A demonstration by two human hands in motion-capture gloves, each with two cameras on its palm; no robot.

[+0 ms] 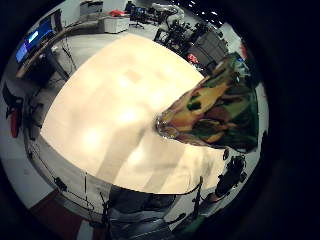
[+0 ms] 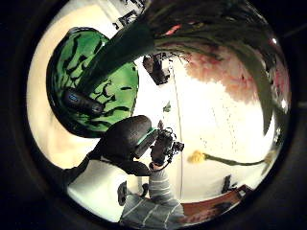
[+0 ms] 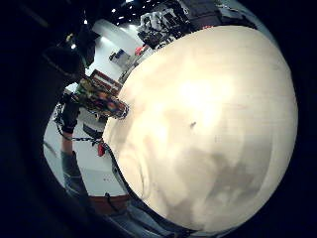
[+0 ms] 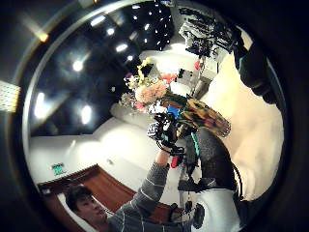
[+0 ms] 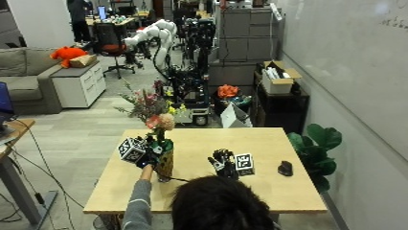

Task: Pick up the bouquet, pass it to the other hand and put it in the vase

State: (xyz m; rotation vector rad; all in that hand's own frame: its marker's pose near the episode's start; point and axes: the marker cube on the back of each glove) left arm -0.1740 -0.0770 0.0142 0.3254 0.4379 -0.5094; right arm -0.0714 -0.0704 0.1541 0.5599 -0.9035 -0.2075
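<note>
While the bouquet (image 5: 153, 108) is sitting in the patterned vase (image 5: 165, 163), the stems are gripped by the left hand (image 5: 148, 152) right above the vase's rim. Well to the vase's right, the right hand (image 5: 223, 164) is held open over the table (image 5: 267, 143), near a small dark object (image 5: 285, 168).

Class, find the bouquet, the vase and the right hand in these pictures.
bouquet (image 5: 154, 108), outside view, on the blooms
vase (image 5: 165, 164), outside view, on its patterned side
right hand (image 5: 221, 163), outside view, on the back of the glove

Robotics lab or office: white robot arm (image 5: 155, 32), grey cabinets (image 5: 245, 45), whiteboard (image 5: 357, 62), and sofa (image 5: 22, 79) are seen.
</note>
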